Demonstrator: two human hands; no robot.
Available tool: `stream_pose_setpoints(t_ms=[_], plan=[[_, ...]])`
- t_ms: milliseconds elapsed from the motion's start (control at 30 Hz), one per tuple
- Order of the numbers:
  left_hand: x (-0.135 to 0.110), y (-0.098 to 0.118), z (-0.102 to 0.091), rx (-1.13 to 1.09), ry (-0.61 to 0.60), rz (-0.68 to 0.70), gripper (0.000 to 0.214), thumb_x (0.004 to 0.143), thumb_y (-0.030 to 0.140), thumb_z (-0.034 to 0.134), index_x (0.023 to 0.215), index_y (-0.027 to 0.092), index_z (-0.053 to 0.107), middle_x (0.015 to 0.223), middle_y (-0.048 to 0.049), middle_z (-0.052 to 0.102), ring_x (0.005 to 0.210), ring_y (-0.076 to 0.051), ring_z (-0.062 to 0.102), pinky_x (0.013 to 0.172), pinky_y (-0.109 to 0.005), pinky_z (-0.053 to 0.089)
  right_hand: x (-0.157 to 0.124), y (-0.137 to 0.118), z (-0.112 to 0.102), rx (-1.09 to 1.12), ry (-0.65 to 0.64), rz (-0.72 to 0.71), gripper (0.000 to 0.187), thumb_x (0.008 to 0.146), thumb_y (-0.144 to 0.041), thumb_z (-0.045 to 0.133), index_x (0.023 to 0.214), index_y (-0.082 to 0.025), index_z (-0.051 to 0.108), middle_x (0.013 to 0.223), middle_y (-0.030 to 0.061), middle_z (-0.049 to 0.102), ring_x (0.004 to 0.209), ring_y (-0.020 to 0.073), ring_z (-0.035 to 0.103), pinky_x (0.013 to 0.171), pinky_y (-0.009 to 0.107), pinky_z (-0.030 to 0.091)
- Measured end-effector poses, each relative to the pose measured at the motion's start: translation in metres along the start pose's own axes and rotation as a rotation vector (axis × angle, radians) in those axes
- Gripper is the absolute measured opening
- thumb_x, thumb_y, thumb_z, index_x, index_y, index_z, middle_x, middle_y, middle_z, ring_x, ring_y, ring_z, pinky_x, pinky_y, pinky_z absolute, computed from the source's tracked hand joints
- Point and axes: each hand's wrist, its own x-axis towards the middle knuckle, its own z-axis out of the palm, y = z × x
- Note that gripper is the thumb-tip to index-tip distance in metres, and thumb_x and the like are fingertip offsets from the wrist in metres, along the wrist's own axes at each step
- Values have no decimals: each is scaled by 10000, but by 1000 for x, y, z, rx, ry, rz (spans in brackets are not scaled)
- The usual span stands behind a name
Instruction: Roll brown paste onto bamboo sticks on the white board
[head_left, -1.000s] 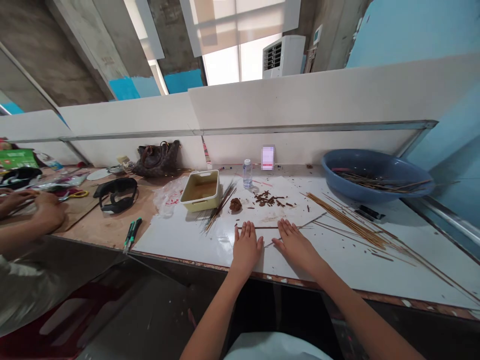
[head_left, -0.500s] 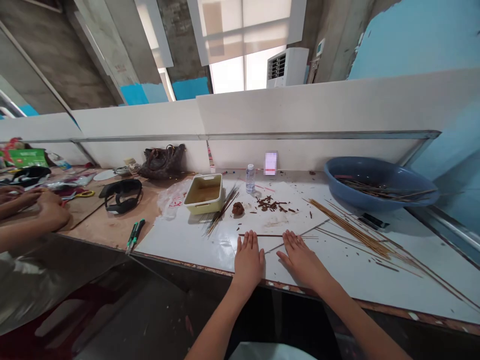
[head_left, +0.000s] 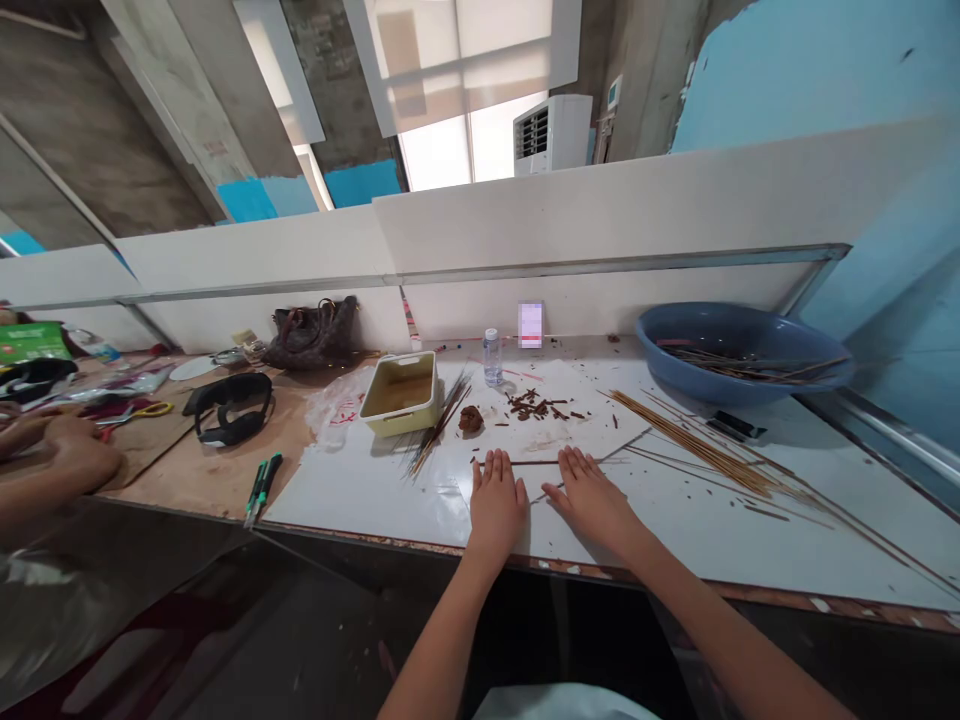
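A thin dark brown stick (head_left: 535,463) lies crosswise on the white table sheet. My left hand (head_left: 496,500) rests flat with its fingertips over the left part of this stick, the fingers straight. Over the right part lie the fingertips of my right hand (head_left: 594,500), also flat, with the thumb spread. Neither hand grips anything. Beyond them sit a lump of brown paste (head_left: 471,420) and a scatter of small brown pieces (head_left: 534,406). A thin grey strip (head_left: 626,444) runs slantwise under or beside my right hand; its exact position there is hidden.
Left of centre are a yellow tub (head_left: 401,425) of brownish liquid and a bundle of dark sticks (head_left: 441,424). A bottle (head_left: 492,358) and phone (head_left: 531,325) stand behind. Right are tan sticks (head_left: 690,445) and a blue basin (head_left: 739,375). A co-worker's hand (head_left: 82,452) is far left.
Both hands have slid a little forward, away from me, and the stick beneath the fingertips has shifted forward too. The whole view has turned slightly to the right.
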Motion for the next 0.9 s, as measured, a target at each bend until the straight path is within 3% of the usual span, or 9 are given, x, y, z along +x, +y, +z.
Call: stream_pose_setpoints(t_ms=[133,333,433,567,667,767,833,900], plan=[[16,5,-7,-2,-24,-32,640,1140,329,371,1690,14,458,1756,-216,446,1686,-314,379,1413,-539,261,13,-3,-14,8,-19,37,929,1147,-659,188,1738,46,320,1802,297,294,1715,357,272,1408,542,208],[-17,4,7,-1,49,-13,623,1122,275,365,1705,80,466,1769,-140,452,1694,-309,360,1396,-551,310,-17,4,-1,42,-33,-25,902,1143,-682,230,1755,-29,344,1814,239,311,1706,342,307,1400,535,259],[-3,10,3,-7,34,-59,617,1112,274,392,1677,51,501,1751,-182,465,1691,-322,365,1403,-565,280,-3,5,-11,35,-45,-32,885,1148,-652,254,1746,-7,349,1789,273,348,1706,359,298,1397,565,252],[15,14,-7,-21,-32,-86,647,1122,339,423,1698,47,466,1762,-200,440,1701,-330,341,1416,-570,234,12,2,-24,24,-64,-2,894,1157,-629,198,1747,36,299,1817,274,250,1722,341,245,1408,535,217],[0,11,-2,-12,-15,-71,649,1126,361,429,1720,99,453,1761,-171,460,1706,-338,328,1417,-577,235,-6,4,-15,26,-57,-27,899,1152,-654,198,1752,5,321,1819,262,258,1719,348,257,1401,559,239],[-13,7,5,-9,4,-60,657,1115,345,423,1746,162,425,1774,-130,448,1710,-349,318,1406,-618,260,-16,9,-6,38,-50,-55,850,1150,-664,219,1767,-95,357,1811,231,324,1696,355,326,1380,596,289],[-7,6,3,-16,-20,-62,668,1111,350,421,1749,155,415,1779,-133,433,1711,-353,314,1404,-626,262,-8,10,-9,36,-70,-68,827,1153,-656,224,1765,-120,376,1799,228,367,1691,352,341,1374,592,302],[6,6,-4,-26,-50,-68,675,1116,363,413,1748,124,407,1791,-140,406,1720,-350,290,1414,-608,242,7,10,-17,27,-96,-63,826,1160,-631,225,1758,-79,373,1795,249,364,1701,348,313,1379,578,291]])
